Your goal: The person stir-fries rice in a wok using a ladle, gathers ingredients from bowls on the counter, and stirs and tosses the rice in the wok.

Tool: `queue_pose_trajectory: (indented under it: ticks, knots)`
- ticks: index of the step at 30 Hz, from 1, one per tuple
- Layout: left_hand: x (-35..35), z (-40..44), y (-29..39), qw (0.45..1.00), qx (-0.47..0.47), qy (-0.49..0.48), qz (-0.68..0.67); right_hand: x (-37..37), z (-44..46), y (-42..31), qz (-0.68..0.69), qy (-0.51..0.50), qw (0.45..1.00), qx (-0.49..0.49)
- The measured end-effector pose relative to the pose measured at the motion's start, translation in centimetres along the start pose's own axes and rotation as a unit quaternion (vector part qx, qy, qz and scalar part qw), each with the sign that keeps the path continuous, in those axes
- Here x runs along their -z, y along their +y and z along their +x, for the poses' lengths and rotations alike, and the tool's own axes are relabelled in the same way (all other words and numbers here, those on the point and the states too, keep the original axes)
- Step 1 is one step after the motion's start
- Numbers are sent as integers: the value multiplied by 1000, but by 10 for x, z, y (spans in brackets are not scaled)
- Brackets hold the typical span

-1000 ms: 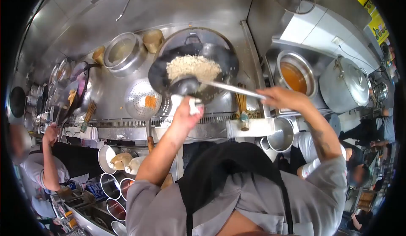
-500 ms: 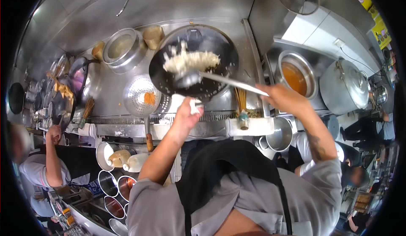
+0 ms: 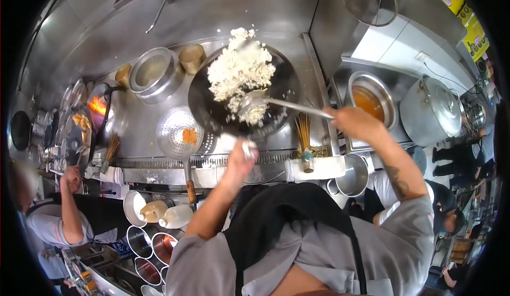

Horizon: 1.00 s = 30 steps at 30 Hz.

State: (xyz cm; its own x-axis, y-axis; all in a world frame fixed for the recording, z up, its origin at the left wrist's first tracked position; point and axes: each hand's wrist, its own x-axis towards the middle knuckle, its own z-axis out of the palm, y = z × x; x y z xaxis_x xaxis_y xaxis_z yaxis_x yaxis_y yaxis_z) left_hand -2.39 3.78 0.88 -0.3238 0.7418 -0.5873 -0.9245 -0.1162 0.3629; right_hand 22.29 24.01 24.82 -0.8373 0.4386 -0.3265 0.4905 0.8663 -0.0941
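A black wok (image 3: 202, 93) stands in front of me on the steel range. White rice (image 3: 240, 69) is thrown up in a heap over its far half, with loose grains in the air. My right hand (image 3: 357, 122) is closed round the handle of a long metal ladle (image 3: 298, 106), whose bowl lies in the rice. My left hand (image 3: 240, 162) grips a white cloth (image 3: 228, 140) at the wok's near rim; the part of the wok under the cloth is hidden.
Left of the wok are a perforated strainer (image 3: 172, 127) with orange bits and a metal pot (image 3: 154, 69). A bamboo brush (image 3: 304, 136) and an orange-liquid pot (image 3: 369, 104) are to the right. A co-worker's hand (image 3: 70, 179) works at another wok, beside flames (image 3: 98, 105).
The rice has risen and spread toward the wok's far rim. My left hand has shifted slightly nearer to me. Flames now show at the co-worker's station.
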Motion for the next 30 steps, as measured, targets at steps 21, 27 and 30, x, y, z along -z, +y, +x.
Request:
queue_pose_trajectory:
  ticks: [21, 27, 30]
  knots:
    - [-22, 34, 12, 1000, 9, 0, 26, -40, 75, -14, -74, 56, 994, -59]
    - [-76, -60, 22, 997, 62, 32, -11, -15, 45, -31, 28, -30, 999, 15]
    - [-15, 27, 8, 996, 27, -82, -7, -37, 59, -22, 55, -16, 998, -34]
